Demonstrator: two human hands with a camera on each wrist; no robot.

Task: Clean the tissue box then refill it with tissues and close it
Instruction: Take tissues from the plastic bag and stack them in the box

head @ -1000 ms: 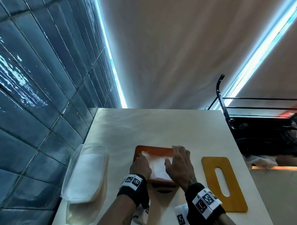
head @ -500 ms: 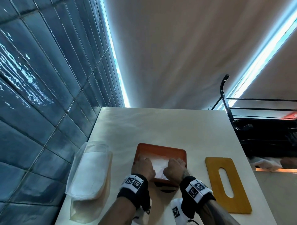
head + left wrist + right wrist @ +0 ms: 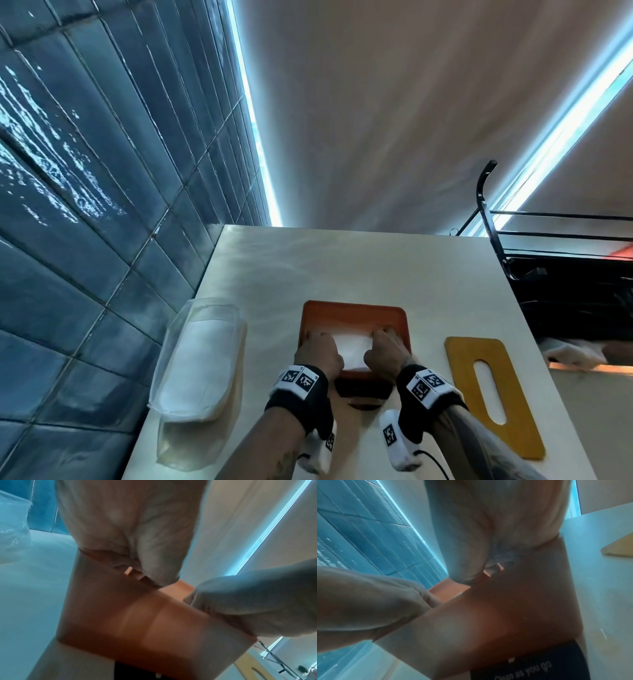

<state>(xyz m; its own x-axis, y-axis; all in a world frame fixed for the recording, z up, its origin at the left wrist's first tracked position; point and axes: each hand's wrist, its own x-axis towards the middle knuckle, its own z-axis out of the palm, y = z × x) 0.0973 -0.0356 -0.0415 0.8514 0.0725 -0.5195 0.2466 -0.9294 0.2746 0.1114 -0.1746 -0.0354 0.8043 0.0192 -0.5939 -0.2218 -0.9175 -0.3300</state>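
An open orange tissue box stands on the table near me, with a white stack of tissues inside it. My left hand is at the box's left inner wall and my right hand at its right inner wall. The fingers of both reach over the near rim and press down on the ends of the stack; their tips are hidden inside. The wrist views show each palm above the box's orange front wall. The yellow slotted lid lies flat to the right of the box.
A clear plastic bag of white tissues lies at the table's left edge by the blue tiled wall. A black label on the box front reads "Clean as you go". A black wire rack stands beyond the table's right edge. The far half of the table is bare.
My right hand went from lying flat on the tissues to reaching down at the right wall. Both hands have spread apart from the middle to the box's two sides.
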